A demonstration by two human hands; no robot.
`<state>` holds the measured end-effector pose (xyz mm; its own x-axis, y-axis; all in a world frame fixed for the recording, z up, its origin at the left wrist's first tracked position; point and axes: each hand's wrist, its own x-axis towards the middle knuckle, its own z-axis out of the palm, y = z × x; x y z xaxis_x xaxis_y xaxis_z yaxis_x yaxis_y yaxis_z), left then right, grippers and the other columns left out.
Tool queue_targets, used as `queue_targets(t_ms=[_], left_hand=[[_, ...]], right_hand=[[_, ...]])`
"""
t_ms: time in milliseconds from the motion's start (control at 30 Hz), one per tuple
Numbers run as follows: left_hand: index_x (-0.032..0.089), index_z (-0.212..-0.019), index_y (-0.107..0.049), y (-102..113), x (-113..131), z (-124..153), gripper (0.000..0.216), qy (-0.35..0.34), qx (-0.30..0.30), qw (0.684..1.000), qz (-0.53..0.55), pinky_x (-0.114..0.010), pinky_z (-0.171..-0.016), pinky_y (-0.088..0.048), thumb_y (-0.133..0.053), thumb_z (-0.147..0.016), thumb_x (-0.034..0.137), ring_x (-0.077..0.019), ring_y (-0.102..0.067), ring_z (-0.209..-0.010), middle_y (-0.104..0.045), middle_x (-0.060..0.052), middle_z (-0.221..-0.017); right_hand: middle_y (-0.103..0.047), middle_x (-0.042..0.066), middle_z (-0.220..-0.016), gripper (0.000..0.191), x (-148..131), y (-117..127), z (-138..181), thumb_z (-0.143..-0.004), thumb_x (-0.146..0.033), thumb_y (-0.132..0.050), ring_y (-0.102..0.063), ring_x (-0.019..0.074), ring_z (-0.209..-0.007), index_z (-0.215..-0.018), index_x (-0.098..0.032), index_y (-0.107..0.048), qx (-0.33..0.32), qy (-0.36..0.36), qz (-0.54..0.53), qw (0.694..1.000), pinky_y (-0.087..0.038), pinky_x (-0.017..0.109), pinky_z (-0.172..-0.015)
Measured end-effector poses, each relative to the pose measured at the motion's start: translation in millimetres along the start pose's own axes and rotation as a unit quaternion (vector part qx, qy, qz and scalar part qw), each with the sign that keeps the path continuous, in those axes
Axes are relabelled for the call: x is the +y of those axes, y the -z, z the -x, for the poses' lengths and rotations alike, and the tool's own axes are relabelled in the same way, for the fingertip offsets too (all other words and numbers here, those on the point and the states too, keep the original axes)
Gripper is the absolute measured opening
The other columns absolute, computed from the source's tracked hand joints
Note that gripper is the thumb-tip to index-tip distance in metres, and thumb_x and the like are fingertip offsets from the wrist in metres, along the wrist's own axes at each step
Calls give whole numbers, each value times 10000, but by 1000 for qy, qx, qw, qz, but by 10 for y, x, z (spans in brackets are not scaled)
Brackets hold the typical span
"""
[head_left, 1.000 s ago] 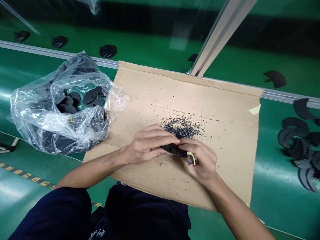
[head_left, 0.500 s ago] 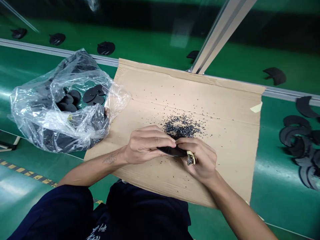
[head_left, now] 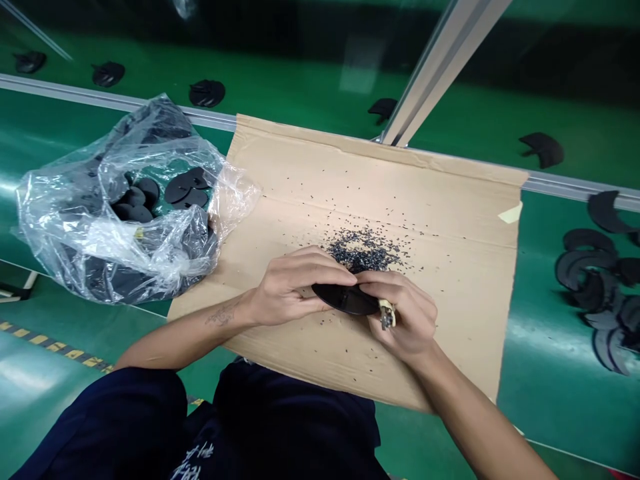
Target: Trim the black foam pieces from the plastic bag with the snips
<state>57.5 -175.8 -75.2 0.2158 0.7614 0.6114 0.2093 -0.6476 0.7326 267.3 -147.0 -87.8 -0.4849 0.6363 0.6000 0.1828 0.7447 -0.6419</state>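
Note:
My left hand is closed on the left edge of a black round disc, fingers above and thumb below. The disc is tilted, so its face with a slot-like mark shows. My right hand grips the disc's right side with its fingertips. From the same hand sticks out the end of a small tool with a pale yellow wrapping and a dark metallic tip; the rest is hidden in the palm. Just beyond the hands a heap of tiny black bits lies scattered on a cardboard sheet.
At the left stands a clear plastic bag holding several black discs. A pile of curved black pieces lies on the green table at the right. Behind the cardboard rises a metal post.
The disc has tipped so that more of its face shows. My right hand has shifted slightly to the right, and both hands keep their hold.

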Motion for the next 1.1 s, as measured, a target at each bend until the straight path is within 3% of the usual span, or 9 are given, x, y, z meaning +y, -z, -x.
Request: queue_targets(t_ms=[267,400,533,667,767,933,1000,1100], left_hand=[[215,-1155,-700,-7,0,3,264,-16,3,1000,-15,-323,-830,-630,-737,-894,205,-172,-758,-932,-793,-70,-986],[186,-1156,-705,-1,-8,4,263,8,-18,1000,-17,-344,-888,-621,-733,-900,242,-182,-745,-996,-780,-106,-1069],[200,-1161,-716,-15,-1,11,268,87,-46,995,3,-290,-840,-632,-732,-902,268,-161,-756,-944,-793,-78,-1027],[173,-1048,-762,-43,12,33,205,183,-2,983,22,-253,-790,-632,-766,-868,272,-158,-766,-880,-802,-70,-987],[144,-983,-772,-53,6,48,207,256,31,963,80,-237,-733,-628,-784,-848,300,-158,-762,-812,-803,-61,-922],[120,-953,-763,-46,-24,37,303,364,22,918,159,-217,-656,-592,-796,-826,393,-154,-732,-749,-784,-51,-862],[124,-991,-757,-44,-25,27,312,363,22,918,157,-230,-702,-596,-790,-834,392,-160,-735,-799,-787,-61,-913],[164,-1086,-745,-27,-12,16,264,276,29,955,101,-259,-835,-594,-764,-870,315,-160,-727,-933,-781,-68,-1030]], right_hand=[[-778,110,-1000,130,8,6,25,-959,-253,-566,-741,207,-829,-1066,-226,-635,13,19,8,1000,-577,350,-672],[-766,90,-976,122,-26,11,3,-909,-192,-641,-738,197,-841,-1027,-222,-643,0,-16,-21,1000,-588,326,-689],[-754,41,-921,144,-83,4,-42,-864,-138,-703,-725,166,-799,-964,-230,-655,-9,-115,-88,989,-580,278,-682],[-730,27,-884,98,-105,5,-71,-863,-199,-730,-691,157,-766,-924,-222,-656,-13,-182,-104,978,-554,273,-681],[-661,-11,-751,94,-112,9,-70,-871,-223,-727,-613,126,-646,-865,-218,-634,-21,-193,-94,976,-498,252,-603],[-568,-52,-657,178,-136,-1,-61,-866,-334,-742,-479,92,-529,-825,-222,-610,-15,-259,-143,955,-412,235,-509],[-549,-53,-645,225,-140,3,-69,-856,-385,-749,-460,91,-520,-802,-219,-607,-13,-278,-154,948,-398,236,-497],[-586,-37,-665,201,-118,40,-92,-886,-390,-707,-512,108,-549,-831,-216,-623,-18,-277,-129,952,-421,248,-516]])
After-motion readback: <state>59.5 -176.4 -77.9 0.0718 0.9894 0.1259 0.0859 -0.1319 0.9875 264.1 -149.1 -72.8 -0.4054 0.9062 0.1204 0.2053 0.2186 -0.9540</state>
